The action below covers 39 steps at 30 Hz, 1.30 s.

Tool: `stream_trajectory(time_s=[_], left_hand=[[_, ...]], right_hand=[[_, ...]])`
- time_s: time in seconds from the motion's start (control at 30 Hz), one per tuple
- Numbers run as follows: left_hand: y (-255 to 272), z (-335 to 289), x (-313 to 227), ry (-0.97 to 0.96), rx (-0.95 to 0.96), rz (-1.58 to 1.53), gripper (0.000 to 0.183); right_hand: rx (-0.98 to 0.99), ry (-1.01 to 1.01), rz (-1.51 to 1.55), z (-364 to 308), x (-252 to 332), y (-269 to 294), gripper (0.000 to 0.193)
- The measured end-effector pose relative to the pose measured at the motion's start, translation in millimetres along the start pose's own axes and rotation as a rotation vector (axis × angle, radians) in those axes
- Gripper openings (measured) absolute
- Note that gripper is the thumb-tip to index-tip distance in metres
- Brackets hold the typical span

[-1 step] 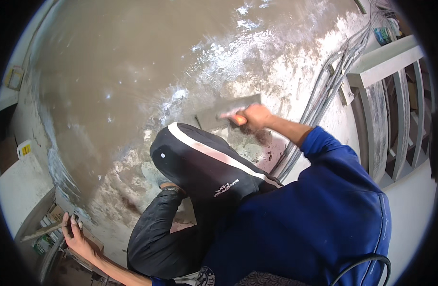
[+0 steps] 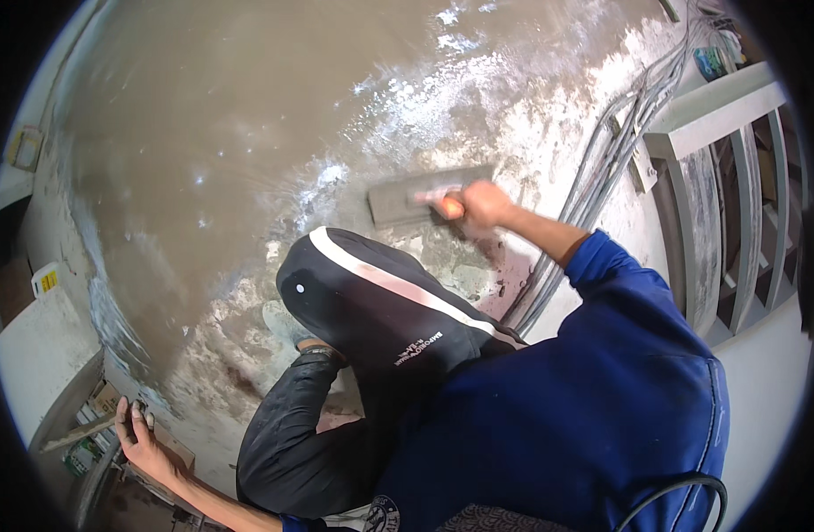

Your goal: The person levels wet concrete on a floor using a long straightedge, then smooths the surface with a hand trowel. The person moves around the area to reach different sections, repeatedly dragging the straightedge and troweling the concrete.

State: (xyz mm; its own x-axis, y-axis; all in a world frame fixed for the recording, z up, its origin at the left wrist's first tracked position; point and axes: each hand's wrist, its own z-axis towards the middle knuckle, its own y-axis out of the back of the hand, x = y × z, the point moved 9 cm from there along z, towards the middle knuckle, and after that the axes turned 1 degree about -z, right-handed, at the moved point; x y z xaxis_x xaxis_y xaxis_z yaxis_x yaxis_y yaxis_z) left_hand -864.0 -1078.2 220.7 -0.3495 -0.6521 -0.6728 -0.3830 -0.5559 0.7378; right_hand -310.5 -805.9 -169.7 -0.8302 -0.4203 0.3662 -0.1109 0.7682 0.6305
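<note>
My right hand (image 2: 485, 205) is wrapped round the orange handle of a plastering trowel (image 2: 391, 206). The trowel's wide grey blade lies on or just over the wet grey-brown floor coat (image 2: 212, 133), beside the rough pale patch, and blurs a little with motion. Out at the lower left, my left hand (image 2: 148, 448) has its fingers stretched and apart, with grey smears on the fingertips. It is beside a light-coloured stick or rail (image 2: 79, 434); whether it touches it I cannot tell. My bent knee in black trousers (image 2: 362, 301) covers the floor between the hands.
A bundle of grey cables (image 2: 593, 195) runs along the right side of the floor, next to a pale railing (image 2: 695, 239). A white ledge (image 2: 43, 346) bounds the left side. Boxes and other items (image 2: 92, 434) stand below it near my left hand.
My right hand and the trowel have shifted slightly away from me and to the right, and the blade has turned a little flatter across the view. The left hand is essentially unmoved.
</note>
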Motion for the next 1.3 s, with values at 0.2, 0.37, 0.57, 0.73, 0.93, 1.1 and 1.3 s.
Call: stream_trajectory(time_s=[0.2,0.37,0.57,0.73,0.93,1.1,1.3], left_hand=[[-27.6,14.6,-43.1,-0.161,-0.021,0.002,0.037],[-49.5,15.1,-75.6,-0.206,0.022,0.029,0.041],[-40.0,6.1,-76.2,-0.104,-0.026,-0.021,0.041],[-41.2,-31.2,-154.3,-0.295,-0.053,0.167,0.037],[-143.7,-56.3,-246.0,-0.597,0.168,0.093,0.039],[-234.6,-49.5,-264.2,-0.635,0.397,0.015,0.034],[-286.6,-43.9,-301.7,-0.8,0.521,-0.029,0.031]], right_hand=[[-0.159,-0.032,0.026,60.8,-23.9,78.6,0.033],[-0.056,0.139,-0.083,74.8,32.3,34.6,0.026],[0.26,0.13,-0.224,-15.2,-42.4,-37.5,0.025],[0.024,-0.013,-0.098,-25.7,-110.4,23.9,0.025],[-0.24,-0.031,0.048,27.6,-105.7,58.6,0.029],[-0.016,-0.253,0.033,-68.7,-119.6,-53.4,0.023],[0.021,-0.397,0.165,-183.0,-130.0,-98.1,0.024]])
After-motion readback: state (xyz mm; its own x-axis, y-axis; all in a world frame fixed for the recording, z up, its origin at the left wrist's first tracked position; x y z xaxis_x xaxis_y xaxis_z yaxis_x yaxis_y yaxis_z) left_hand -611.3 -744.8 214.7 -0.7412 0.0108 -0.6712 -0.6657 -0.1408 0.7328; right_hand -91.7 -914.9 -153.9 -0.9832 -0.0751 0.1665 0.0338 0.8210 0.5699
